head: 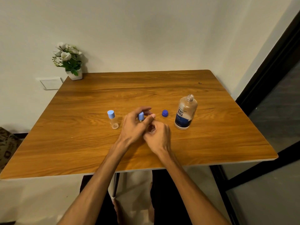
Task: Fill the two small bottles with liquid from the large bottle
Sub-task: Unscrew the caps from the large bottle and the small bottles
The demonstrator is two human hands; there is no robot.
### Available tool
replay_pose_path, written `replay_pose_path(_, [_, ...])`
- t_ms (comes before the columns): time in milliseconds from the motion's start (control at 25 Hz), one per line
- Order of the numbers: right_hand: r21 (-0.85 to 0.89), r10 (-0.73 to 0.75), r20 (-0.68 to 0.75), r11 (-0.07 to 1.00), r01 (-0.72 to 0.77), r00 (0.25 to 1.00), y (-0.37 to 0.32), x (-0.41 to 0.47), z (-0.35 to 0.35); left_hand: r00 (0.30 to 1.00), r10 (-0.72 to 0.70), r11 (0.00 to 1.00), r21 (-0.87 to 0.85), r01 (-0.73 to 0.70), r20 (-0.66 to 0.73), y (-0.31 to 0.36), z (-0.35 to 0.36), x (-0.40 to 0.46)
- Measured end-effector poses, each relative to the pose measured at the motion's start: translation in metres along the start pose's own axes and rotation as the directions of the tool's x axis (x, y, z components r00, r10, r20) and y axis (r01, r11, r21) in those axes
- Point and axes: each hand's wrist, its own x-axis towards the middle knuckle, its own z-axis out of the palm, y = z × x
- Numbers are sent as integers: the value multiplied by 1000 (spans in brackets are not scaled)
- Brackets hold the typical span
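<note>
The large clear bottle [185, 112] with a blue and white label stands uncapped at the right of the wooden table [97, 151]. Its dark blue cap [165, 113] lies just to its left. One small clear bottle [113, 119] with a light blue cap stands upright at the left, apart from my hands. The second small bottle [140, 116] is in the middle, mostly hidden, only its light blue cap showing. My left hand [134, 127] curls around that cap with fingers and thumb. My right hand [158, 135] is closed low beside it; whether it holds the bottle's body is hidden.
A white pot of white flowers [69, 60] stands at the table's far left corner against the wall. A dark door frame [267, 88] runs along the right. The table's near edge is just above my knees.
</note>
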Motion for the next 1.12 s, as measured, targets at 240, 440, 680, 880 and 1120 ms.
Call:
replay_pose_path(240, [27, 40, -56, 999, -38, 998, 7, 7, 0, 986, -29, 987, -158, 3, -162, -11, 2, -8])
replay_pose_path(440, [25, 79, -60, 997, -77, 995, 11, 8, 5, 879, -59, 990, -137, -8, -473, -10, 6, 14])
replay_pose_path(680, [69, 136, 15, 988, -136, 991, 16, 10, 2, 966, -161, 963, 182, 199, -203, -43, 15, 19])
replay_pose_path(880, [68, 129, 45, 989, -132, 991, 15, 10, 4, 977, -160, 960, 208, 187, -142, -46, 8, 16])
replay_pose_path(1120, [75, 59, -176, 996, -46, 983, 7, -22, -2, 909, 117, 983, 174, -50, -399, -35, -7, -33])
